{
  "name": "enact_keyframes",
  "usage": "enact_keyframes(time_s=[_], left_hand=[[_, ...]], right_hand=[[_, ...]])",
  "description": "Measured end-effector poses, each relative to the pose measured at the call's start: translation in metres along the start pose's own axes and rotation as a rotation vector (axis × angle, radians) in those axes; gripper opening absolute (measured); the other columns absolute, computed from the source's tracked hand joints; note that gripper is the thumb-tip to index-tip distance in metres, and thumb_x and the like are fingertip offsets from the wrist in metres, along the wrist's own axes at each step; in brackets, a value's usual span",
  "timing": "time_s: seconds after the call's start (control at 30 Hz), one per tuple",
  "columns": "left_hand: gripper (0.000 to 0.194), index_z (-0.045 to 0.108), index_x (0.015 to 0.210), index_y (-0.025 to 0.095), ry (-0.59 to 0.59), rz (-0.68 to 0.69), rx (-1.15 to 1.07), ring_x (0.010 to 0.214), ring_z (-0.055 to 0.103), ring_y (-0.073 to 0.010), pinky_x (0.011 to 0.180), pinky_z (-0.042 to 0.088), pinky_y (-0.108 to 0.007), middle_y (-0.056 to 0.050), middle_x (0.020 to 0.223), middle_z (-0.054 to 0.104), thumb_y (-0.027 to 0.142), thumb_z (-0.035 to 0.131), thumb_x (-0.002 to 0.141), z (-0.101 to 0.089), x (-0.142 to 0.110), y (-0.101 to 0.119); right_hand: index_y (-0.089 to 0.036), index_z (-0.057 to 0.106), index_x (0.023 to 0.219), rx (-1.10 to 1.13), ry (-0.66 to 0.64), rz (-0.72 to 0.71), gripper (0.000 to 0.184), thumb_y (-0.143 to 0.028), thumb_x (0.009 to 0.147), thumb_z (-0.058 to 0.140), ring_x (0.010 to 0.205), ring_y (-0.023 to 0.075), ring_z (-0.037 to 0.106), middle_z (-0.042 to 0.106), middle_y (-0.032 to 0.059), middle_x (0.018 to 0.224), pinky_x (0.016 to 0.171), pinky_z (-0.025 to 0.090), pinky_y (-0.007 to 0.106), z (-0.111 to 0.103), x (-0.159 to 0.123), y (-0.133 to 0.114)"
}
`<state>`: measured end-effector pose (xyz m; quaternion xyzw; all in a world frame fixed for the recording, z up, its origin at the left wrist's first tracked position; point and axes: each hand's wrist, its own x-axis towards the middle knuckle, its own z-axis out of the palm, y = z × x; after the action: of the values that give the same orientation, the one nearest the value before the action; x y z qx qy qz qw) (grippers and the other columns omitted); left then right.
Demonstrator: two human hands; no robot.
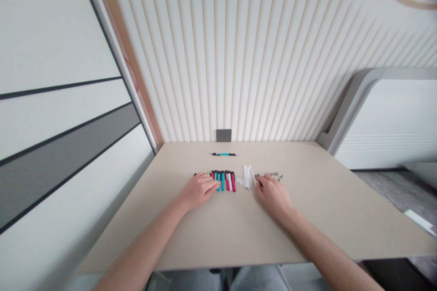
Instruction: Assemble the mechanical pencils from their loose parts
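My left hand [200, 189] lies over the left end of a row of pen barrels [223, 181], its fingers stretched out and touching them. The barrels are teal, red and white with black ends; some are hidden under the hand. On the right, my right hand [272, 192] rests on the table, fingers loosely bent, close to a pile of small grey tips [279, 176]. It partly covers that pile. Thin white refills [247, 177] lie beside its fingertips. Between barrels and refills sit small clear pieces [239, 181].
An assembled black and teal pen [224, 154] lies crosswise farther back on the beige table [218, 232]. Behind stands a ribbed wall with a dark socket [223, 135]. A white cabinet [51, 136] is at left, a grey headboard [385, 118] at right.
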<state>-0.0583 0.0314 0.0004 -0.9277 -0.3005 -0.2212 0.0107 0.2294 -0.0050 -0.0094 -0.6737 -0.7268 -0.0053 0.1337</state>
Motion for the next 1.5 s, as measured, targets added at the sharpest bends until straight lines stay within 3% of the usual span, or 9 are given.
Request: enact_keyframes(time_s=[0.27, 0.47, 0.63, 0.97, 1.23, 1.37, 1.5], left_hand=[[0.028, 0.067, 0.097, 0.018, -0.007, 0.001, -0.001, 0.078, 0.061, -0.0178, 0.076, 0.043, -0.033, -0.005, 0.082, 0.071, 0.025, 0.041, 0.101, 0.002, -0.001, -0.002], [0.027, 0.067, 0.097, 0.018, 0.001, 0.004, -0.002, 0.077, 0.062, -0.0177, 0.075, 0.042, -0.033, -0.005, 0.081, 0.070, 0.025, 0.041, 0.101, 0.001, -0.001, -0.002], [0.028, 0.068, 0.097, 0.018, 0.006, 0.008, -0.003, 0.077, 0.061, -0.0176, 0.075, 0.042, -0.033, -0.005, 0.082, 0.071, 0.025, 0.041, 0.101, 0.002, -0.001, -0.002], [0.028, 0.068, 0.098, 0.019, 0.005, 0.002, -0.007, 0.078, 0.061, -0.0177, 0.076, 0.043, -0.033, -0.005, 0.083, 0.071, 0.026, 0.041, 0.101, -0.001, -0.001, -0.001], [0.026, 0.068, 0.097, 0.018, 0.010, -0.014, 0.003, 0.077, 0.061, -0.0183, 0.076, 0.042, -0.033, -0.005, 0.080, 0.070, 0.025, 0.042, 0.100, -0.002, -0.001, -0.002], [0.025, 0.067, 0.099, 0.019, 0.019, -0.029, 0.001, 0.079, 0.061, -0.0185, 0.077, 0.042, -0.033, -0.005, 0.082, 0.070, 0.025, 0.043, 0.100, -0.005, -0.001, -0.003], [0.023, 0.066, 0.105, 0.020, 0.068, -0.087, -0.004, 0.088, 0.062, -0.0197, 0.083, 0.044, -0.035, -0.006, 0.093, 0.071, 0.025, 0.045, 0.099, -0.012, -0.002, -0.010]], right_hand=[[-0.023, 0.069, 0.088, 0.008, -0.033, -0.066, 0.027, -0.026, 0.095, 0.043, 0.079, 0.0182, 0.066, 0.069, 0.0047, 0.092, 0.066, 0.039, 0.026, 0.001, -0.004, -0.003], [-0.022, 0.063, 0.115, 0.200, 0.061, -0.063, 0.028, -0.025, 0.094, 0.045, 0.091, 0.0198, 0.066, 0.070, 0.0059, 0.103, 0.077, 0.044, 0.027, 0.006, 0.003, 0.009], [-0.022, 0.070, 0.102, 0.285, 0.080, -0.083, 0.027, -0.025, 0.094, 0.044, 0.088, 0.0188, 0.065, 0.068, 0.0056, 0.101, 0.080, 0.045, 0.027, 0.007, 0.012, 0.023], [-0.020, 0.070, 0.111, 0.274, -0.008, -0.151, 0.032, -0.017, 0.093, 0.043, 0.100, 0.0181, 0.061, 0.065, 0.0066, 0.107, 0.092, 0.043, 0.027, 0.003, 0.013, 0.028], [-0.021, 0.072, 0.106, 0.248, -0.015, -0.162, 0.030, -0.022, 0.094, 0.044, 0.097, 0.0179, 0.063, 0.067, 0.0069, 0.103, 0.090, 0.042, 0.027, -0.004, 0.009, 0.025], [-0.020, 0.070, 0.097, 0.443, 0.089, -0.095, 0.025, -0.033, 0.092, 0.049, 0.087, 0.0188, 0.064, 0.069, 0.0058, 0.094, 0.081, 0.045, 0.028, -0.004, 0.010, 0.026], [-0.019, 0.069, 0.085, 0.623, 0.248, 0.043, 0.029, -0.041, 0.089, 0.051, 0.080, 0.0205, 0.063, 0.069, 0.0077, 0.089, 0.076, 0.047, 0.031, -0.004, 0.019, 0.045]])
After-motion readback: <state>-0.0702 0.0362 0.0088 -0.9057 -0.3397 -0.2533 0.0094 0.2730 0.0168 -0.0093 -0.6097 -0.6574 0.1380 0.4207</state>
